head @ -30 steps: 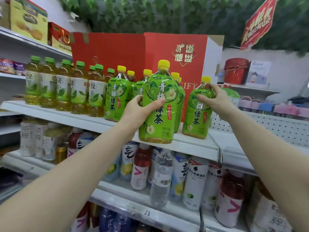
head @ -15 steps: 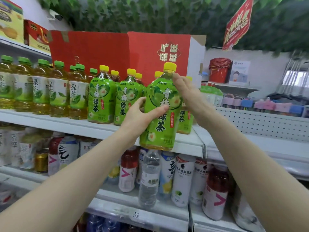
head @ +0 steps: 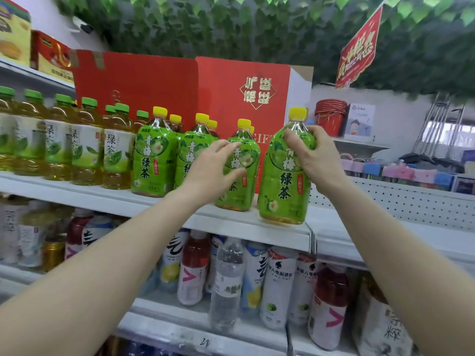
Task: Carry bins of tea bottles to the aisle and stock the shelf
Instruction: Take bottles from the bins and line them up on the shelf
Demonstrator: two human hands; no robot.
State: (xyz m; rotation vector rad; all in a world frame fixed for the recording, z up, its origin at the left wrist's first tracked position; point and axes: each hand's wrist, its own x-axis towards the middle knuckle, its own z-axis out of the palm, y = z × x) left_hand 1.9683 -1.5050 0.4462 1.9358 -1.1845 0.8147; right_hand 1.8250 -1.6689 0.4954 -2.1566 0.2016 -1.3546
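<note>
- Now seven yellow caps show on the shelf (head: 231, 224): four green-wrapped bottles in front, three more caps behind them.
- Seven green-cap bottles (head: 113, 155) stand in the row to their left.
- My right hand (head: 312, 160) grips the bottle (head: 282, 191) round its shoulder. It stands upright at the shelf's right end, by the front edge.
- That bottle has a bright green wrap, a fruit picture, dark characters, amber tea at the base and a yellow cap.
- My left hand (head: 210, 168) is released, fingers straight against the next bottle (head: 239, 199).
- Behind stands a red box (head: 244, 73).
</note>
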